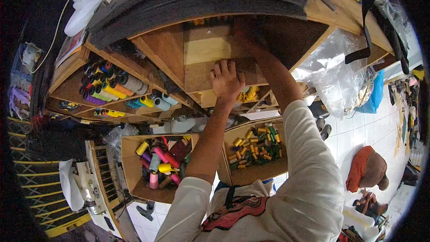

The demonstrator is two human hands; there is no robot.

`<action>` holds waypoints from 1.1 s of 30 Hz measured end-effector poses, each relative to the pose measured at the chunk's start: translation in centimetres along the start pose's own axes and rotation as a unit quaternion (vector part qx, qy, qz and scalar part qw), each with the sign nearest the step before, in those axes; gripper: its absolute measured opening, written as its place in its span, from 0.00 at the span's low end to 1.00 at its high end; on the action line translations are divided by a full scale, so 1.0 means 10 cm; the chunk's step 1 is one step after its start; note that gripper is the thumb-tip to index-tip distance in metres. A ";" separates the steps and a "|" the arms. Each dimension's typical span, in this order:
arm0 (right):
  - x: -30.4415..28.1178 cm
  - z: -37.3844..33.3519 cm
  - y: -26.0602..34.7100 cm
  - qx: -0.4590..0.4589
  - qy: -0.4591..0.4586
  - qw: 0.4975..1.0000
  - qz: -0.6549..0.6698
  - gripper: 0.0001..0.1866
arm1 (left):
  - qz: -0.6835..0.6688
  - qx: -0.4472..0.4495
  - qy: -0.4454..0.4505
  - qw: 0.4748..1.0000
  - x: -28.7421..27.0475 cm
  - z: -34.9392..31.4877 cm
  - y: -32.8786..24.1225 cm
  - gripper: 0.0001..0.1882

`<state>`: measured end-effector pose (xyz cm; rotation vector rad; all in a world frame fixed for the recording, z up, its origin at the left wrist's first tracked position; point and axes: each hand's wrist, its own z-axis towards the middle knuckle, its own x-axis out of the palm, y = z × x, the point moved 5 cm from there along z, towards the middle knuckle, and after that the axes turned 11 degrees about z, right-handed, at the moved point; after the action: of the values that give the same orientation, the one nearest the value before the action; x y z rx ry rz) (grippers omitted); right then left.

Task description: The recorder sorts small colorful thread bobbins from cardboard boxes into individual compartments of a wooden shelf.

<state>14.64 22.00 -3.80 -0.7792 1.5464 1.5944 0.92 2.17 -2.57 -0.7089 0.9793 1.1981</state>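
My left hand (227,79) rests on the front part of a wooden shelf compartment (204,51), its fingers stretched out and nothing in them. Deep in the same compartment, my right hand (244,33) reaches into the dark back; its fingers are lost in shadow, so what they touch is hidden. Small yellowish items (199,21), too dim to name, show at the back of that compartment. Below my arms stand two cardboard boxes. The left box (130,186) holds thread cones (165,157) in pink, yellow and grey; the right box (242,177) holds many small yellow and green thread spools (255,145).
Left of the compartment, another shelf holds stacked thread cones (107,85). Dark grey cloth (201,0) covers the top of the shelving. Clear plastic bags (333,71) hang at the right. A person in a red top (359,168) is on the white tiled floor (349,130).
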 end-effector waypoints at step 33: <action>0.18 0.01 0.13 -0.005 0.024 0.998 0.057 0.23 | -0.013 0.008 -0.031 0.999 -0.03 0.00 0.00 0.26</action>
<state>12.55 22.38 -4.63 -0.7517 1.6434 1.6787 0.88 2.02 -2.28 -0.6656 0.9242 1.1809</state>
